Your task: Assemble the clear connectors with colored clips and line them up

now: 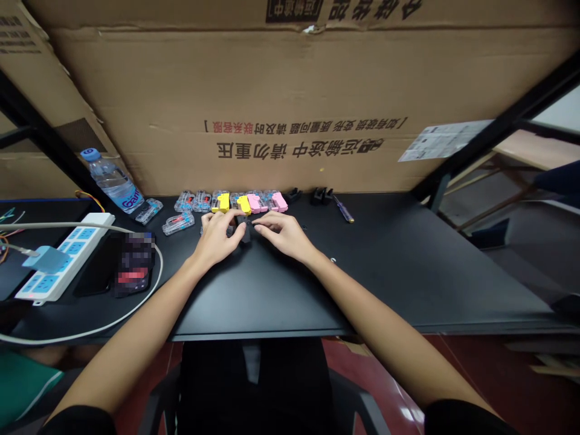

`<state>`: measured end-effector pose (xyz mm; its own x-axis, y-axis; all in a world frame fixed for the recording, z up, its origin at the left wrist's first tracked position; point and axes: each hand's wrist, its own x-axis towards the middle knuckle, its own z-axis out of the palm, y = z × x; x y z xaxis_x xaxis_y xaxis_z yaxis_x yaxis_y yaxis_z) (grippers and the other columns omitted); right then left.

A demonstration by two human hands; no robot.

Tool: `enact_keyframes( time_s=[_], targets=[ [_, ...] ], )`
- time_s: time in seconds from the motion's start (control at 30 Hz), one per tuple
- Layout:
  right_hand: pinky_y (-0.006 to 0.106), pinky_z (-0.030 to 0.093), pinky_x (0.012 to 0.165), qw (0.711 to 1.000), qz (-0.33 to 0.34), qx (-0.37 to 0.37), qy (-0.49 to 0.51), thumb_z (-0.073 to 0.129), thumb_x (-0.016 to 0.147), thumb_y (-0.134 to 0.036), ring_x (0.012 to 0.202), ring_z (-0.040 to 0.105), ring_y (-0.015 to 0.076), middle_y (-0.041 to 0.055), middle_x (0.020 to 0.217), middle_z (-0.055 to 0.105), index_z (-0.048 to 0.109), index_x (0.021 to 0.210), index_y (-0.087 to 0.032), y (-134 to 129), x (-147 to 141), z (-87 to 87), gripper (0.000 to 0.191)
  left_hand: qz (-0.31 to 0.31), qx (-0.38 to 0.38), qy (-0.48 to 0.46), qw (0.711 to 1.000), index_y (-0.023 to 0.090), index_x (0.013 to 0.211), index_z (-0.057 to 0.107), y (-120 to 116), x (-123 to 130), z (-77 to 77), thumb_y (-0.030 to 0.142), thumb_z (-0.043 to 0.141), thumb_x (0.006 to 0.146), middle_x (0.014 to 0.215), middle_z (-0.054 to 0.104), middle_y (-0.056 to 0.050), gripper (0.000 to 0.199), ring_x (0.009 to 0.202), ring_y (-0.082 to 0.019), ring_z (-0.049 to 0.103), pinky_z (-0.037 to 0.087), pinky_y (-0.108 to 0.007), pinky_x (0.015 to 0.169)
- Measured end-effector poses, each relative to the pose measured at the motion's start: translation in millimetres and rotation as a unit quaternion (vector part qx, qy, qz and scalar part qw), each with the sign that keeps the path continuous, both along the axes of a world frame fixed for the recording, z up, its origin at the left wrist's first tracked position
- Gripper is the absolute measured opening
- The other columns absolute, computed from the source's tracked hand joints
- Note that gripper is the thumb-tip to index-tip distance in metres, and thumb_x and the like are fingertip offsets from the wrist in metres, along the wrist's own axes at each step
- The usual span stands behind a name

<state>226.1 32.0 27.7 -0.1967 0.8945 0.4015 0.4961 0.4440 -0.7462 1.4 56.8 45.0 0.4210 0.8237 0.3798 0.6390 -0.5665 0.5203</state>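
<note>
My left hand (221, 237) is closed around a small black plastic part (245, 234) on the table, with the thumb and fingers on its left side. Just right of it, my right hand (286, 234) brings thumb and index finger together close to the part. Whatever sits between those fingertips is too small to make out. Behind the hands stands a row of small clear cases, some with yellow covers (222, 203) and others with pink covers (256, 203). A separate clear case (178, 223) lies left of my left hand.
Black parts (321, 195) and a screwdriver (344, 209) lie at the back right. A water bottle (113, 181), a white power strip (67, 257), a phone (97, 266) and a looping cable (159, 266) occupy the left. Cardboard (290, 78) walls the back.
</note>
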Motion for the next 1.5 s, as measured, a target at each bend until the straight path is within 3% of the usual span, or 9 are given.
enact_keyframes(
  time_s=[0.13, 0.33, 0.53, 0.73, 1.17, 1.37, 1.5],
  targets=[
    [0.039, 0.061, 0.082, 0.994, 0.0, -0.009, 0.108, 0.074, 0.094, -0.04, 0.084, 0.073, 0.0225, 0.0074, 0.097, 0.079, 0.081, 0.111, -0.02, 0, -7, -4.2, 0.026, 0.019, 0.006, -0.011, 1.0, 0.028, 0.124, 0.072, 0, 1, 0.9, 0.033, 0.062, 0.104, 0.101, 0.076, -0.001, 0.023, 0.099, -0.024, 0.068, 0.035, -0.046, 0.108],
    [0.043, 0.062, 0.091, 0.987, 0.012, -0.047, 0.157, 0.078, 0.091, -0.043, 0.091, 0.076, 0.024, 0.0081, 0.103, 0.082, 0.079, 0.108, -0.021, 0, -9, -7.9, 0.027, -0.003, 0.008, -0.006, 1.0, 0.029, 0.124, 0.071, -3, 3, -1.4, 0.033, 0.06, 0.106, 0.101, 0.076, -0.001, 0.021, 0.106, -0.025, 0.068, 0.035, -0.046, 0.109],
    [0.039, 0.062, 0.083, 0.984, 0.012, -0.064, 0.168, 0.078, 0.091, -0.043, 0.084, 0.073, 0.0213, 0.0067, 0.097, 0.08, 0.079, 0.105, -0.02, 1, -10, -8.3, 0.027, -0.021, 0.023, -0.007, 0.999, 0.029, 0.124, 0.071, -5, 2, -2.3, 0.035, 0.059, 0.108, 0.102, 0.076, -0.002, 0.021, 0.108, -0.025, 0.067, 0.034, -0.046, 0.109],
    [0.036, 0.061, 0.076, 0.969, 0.011, -0.089, 0.228, 0.085, 0.083, -0.046, 0.077, 0.069, 0.0187, 0.0028, 0.088, 0.074, 0.066, 0.095, -0.022, 5, -12, -12.9, 0.032, -0.031, 0.015, 0.003, 0.999, 0.029, 0.128, 0.071, -5, 2, -2.1, 0.036, 0.057, 0.109, 0.107, 0.078, -0.002, 0.025, 0.109, -0.025, 0.067, 0.034, -0.046, 0.111],
    [0.038, 0.06, 0.081, 0.988, -0.001, -0.044, 0.148, 0.078, 0.091, -0.049, 0.084, 0.07, 0.0211, 0.0053, 0.09, 0.075, 0.072, 0.096, -0.021, 1, -11, -7.7, 0.029, -0.024, -0.003, 0.015, 1.0, 0.031, 0.129, 0.071, -4, 2, -2.1, 0.038, 0.055, 0.109, 0.107, 0.079, -0.002, 0.027, 0.11, -0.025, 0.067, 0.034, -0.046, 0.113],
    [0.037, 0.063, 0.077, 0.976, 0.021, -0.099, 0.195, 0.085, 0.085, -0.05, 0.074, 0.067, 0.0169, 0.002, 0.086, 0.07, 0.066, 0.096, -0.021, 4, -11, -9.3, 0.037, -0.057, 0.016, 0.023, 0.998, 0.029, 0.13, 0.071, -4, 1, -4.5, 0.038, 0.054, 0.11, 0.124, 0.079, -0.003, 0.027, 0.114, -0.025, 0.066, 0.032, -0.047, 0.116],
    [0.04, 0.066, 0.078, 0.962, 0.038, -0.147, 0.227, 0.089, 0.08, -0.052, 0.075, 0.07, 0.0182, 0.0028, 0.086, 0.072, 0.07, 0.106, -0.019, 8, -8, -11.1, 0.046, -0.057, 0.034, 0.024, 0.997, 0.028, 0.129, 0.072, -4, 0, -4.9, 0.038, 0.055, 0.11, 0.124, 0.08, -0.005, 0.027, 0.116, -0.026, 0.066, 0.033, -0.047, 0.115]
  ],
)
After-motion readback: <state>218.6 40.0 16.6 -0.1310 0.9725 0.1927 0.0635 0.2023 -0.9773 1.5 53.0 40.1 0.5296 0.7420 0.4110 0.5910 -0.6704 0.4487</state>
